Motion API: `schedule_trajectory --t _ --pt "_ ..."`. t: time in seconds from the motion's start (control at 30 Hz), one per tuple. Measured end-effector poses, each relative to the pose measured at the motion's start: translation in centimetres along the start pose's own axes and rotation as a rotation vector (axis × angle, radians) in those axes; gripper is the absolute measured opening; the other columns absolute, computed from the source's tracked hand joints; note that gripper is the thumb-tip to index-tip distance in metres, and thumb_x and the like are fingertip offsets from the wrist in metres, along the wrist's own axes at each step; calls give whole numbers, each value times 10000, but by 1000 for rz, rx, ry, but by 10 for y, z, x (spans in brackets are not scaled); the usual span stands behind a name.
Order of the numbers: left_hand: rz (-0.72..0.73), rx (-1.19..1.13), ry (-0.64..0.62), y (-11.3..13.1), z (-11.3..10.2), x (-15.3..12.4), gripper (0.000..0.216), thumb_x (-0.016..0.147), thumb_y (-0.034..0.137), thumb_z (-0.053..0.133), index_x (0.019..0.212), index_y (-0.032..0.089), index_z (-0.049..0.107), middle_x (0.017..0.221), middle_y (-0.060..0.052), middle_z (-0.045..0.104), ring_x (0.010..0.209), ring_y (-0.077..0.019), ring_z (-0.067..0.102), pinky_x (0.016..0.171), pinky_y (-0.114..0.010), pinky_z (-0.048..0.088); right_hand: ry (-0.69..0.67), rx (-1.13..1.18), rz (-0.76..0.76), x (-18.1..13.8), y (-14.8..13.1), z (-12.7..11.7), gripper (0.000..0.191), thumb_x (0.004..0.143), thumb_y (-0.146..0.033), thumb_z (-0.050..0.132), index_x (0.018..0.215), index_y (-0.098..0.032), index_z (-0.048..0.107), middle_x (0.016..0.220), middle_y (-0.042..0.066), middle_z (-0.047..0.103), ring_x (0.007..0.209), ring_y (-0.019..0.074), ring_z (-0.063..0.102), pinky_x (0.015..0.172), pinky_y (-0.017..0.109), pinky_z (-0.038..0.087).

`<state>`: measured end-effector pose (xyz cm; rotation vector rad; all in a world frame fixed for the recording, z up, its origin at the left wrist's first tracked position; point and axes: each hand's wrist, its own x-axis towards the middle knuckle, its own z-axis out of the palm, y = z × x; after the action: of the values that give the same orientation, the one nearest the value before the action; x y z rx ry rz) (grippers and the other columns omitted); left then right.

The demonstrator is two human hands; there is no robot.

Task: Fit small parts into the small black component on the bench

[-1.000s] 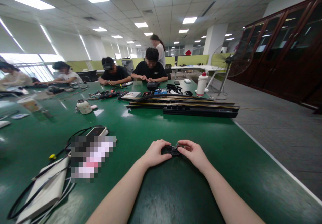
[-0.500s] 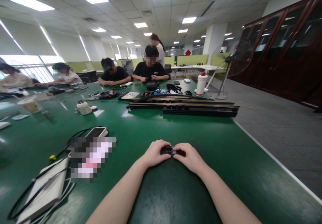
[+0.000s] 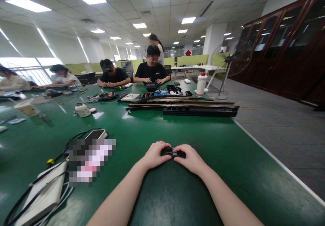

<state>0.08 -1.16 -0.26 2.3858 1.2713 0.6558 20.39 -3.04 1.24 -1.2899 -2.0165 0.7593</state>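
Note:
A small black part [image 3: 172, 152] lies between my two hands, low over the green tabletop [image 3: 142, 127]. What kind of part it is, I cannot make out. My left hand [image 3: 155, 155] grips its left end, thumb in front and fingers behind. On the other end, my right hand [image 3: 190, 156] pinches it in the same way. The fingertips of both hands almost meet around its middle, where a lighter patch shows. Much of the part is covered by my fingers.
Long black rails [image 3: 200, 110] with thin brass-coloured rods lie across the table ahead. On the left are a phone [image 3: 95, 135], cables and a white flat box [image 3: 42, 192]. A white bottle [image 3: 201, 85] stands at the far right. Several people sit at the far side.
My view has shifted slightly to the right. Both hands keep their grip on the black part, with barely any movement. The person opposite has lowered their hands to the table.

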Motion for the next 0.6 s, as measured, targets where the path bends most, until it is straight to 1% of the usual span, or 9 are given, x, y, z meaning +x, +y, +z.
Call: schedule_trajectory --t 0.13,0.2,0.4,0.6 --pt "-7 0 -4 0 -1 -1 400 756 316 676 1136 230 583 1075 -46 615 1003 -236 554 885 -357 428 -8 47 33 -1 3 -1 374 656 -163 663 1024 -232 649 1070 51 668 1040 226 579 954 392 419" --pt "-10 -8 4 0 0 -2 414 758 304 674 1152 223 577 1100 -54 606 1017 -239 551 891 -362 430 -4 56 46 -1 5 -1 404 659 -172 657 1059 -230 630 1093 56 657 1054 231 576 963 403 416" --pt "-1 -25 28 -2 1 -2 437 780 287 647 1201 214 550 1130 -71 592 1041 -242 547 904 -376 433 4 41 39 -1 6 1 367 691 -187 628 1057 -213 626 1083 68 657 1038 229 584 954 399 423" --pt "-7 -32 34 -1 1 -2 416 802 265 619 1208 217 544 1121 -69 598 1042 -238 549 908 -378 435 6 30 29 0 7 2 336 709 -206 616 1045 -213 632 1060 68 662 1015 229 593 929 392 437"
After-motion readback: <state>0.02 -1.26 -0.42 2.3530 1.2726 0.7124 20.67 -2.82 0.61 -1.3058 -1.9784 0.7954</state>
